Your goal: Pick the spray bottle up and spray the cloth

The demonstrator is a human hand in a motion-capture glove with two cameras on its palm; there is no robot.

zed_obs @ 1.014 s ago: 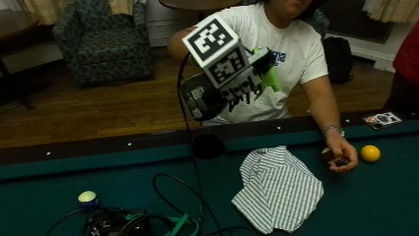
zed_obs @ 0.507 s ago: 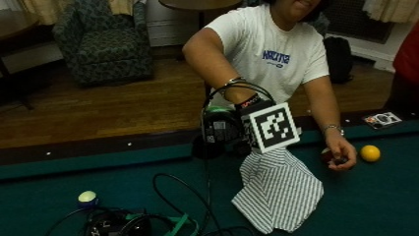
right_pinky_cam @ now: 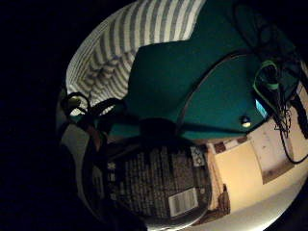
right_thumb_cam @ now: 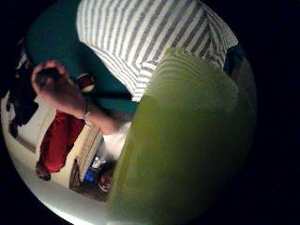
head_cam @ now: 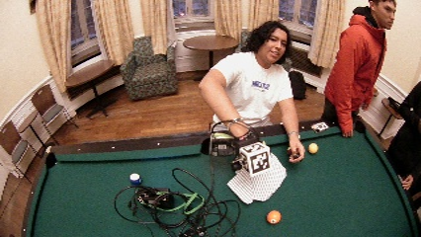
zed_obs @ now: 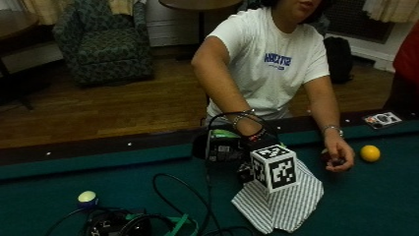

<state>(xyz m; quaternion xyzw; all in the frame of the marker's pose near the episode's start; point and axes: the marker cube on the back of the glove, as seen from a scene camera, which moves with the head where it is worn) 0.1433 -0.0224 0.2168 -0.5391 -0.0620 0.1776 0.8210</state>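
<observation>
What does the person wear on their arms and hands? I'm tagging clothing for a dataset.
Short white T-shirt sleeves leave both forearms bare. The right hand wears a black glove with black straps, and bracelets ring that wrist. The bare left hand has a silvery wristband.

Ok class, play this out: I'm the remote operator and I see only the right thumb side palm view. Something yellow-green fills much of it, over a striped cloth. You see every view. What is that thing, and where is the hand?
Observer: It is the spray bottle. The outside view shows the gloved right hand holding it low by the rail on the person's side, beside the striped cloth.
Operator: Any print on it?
Observer: Yes. The little finger side palm view shows a dark label with small print and a barcode.
Operator: Anything else near the cloth?
Observer: The wide outside view shows an orange ball lying apart from the cloth, on the side away from the person.
</observation>
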